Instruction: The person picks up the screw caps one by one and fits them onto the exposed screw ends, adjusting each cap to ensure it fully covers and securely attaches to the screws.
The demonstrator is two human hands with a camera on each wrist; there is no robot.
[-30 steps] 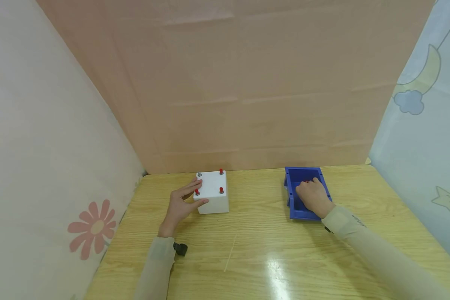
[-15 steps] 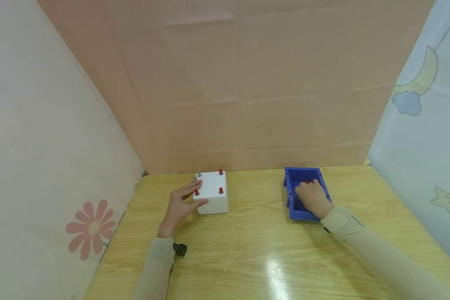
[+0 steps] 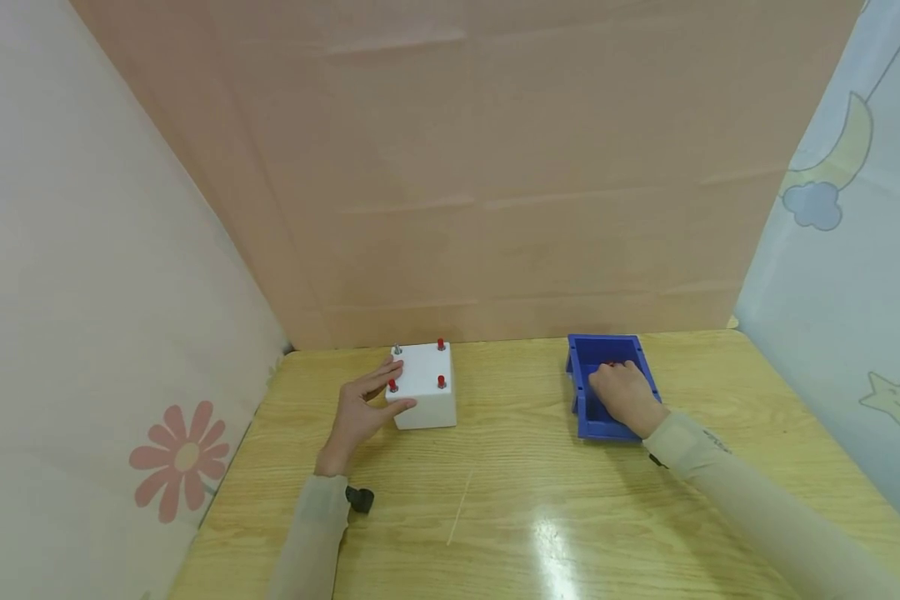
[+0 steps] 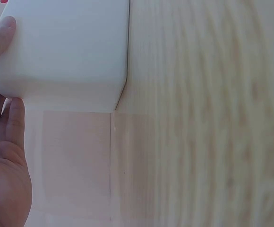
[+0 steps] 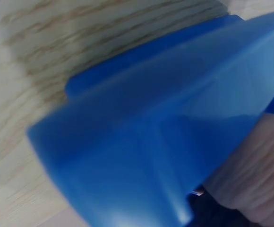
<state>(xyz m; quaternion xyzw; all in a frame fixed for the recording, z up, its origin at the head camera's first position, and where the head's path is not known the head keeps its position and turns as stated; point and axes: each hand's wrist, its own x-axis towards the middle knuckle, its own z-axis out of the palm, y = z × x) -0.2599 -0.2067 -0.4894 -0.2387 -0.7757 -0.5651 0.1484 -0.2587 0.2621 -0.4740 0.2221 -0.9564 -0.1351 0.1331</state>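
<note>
A white box [image 3: 424,372] stands toward the back left of the table, with metal bolts at its top corners. Red caps [image 3: 441,381] cover three of them; the back-left bolt [image 3: 397,350] is bare metal. My left hand [image 3: 358,412] holds the box by its left side, thumb at the front face and fingers over the top edge. In the left wrist view, its thumb and fingers lie on different faces of the box. My right hand [image 3: 626,397] reaches down into a blue bin [image 3: 607,430], its fingertips hidden. A bit of red shows beside its knuckles; I cannot tell what the fingers hold.
The wood-grain table [image 3: 495,500] ends at a tan backdrop [image 3: 532,208] behind the box and the bin. Patterned cloth walls rise on both sides. Bare tabletop lies between box and bin, and a black wrist camera [image 3: 360,500] sits under the left cuff.
</note>
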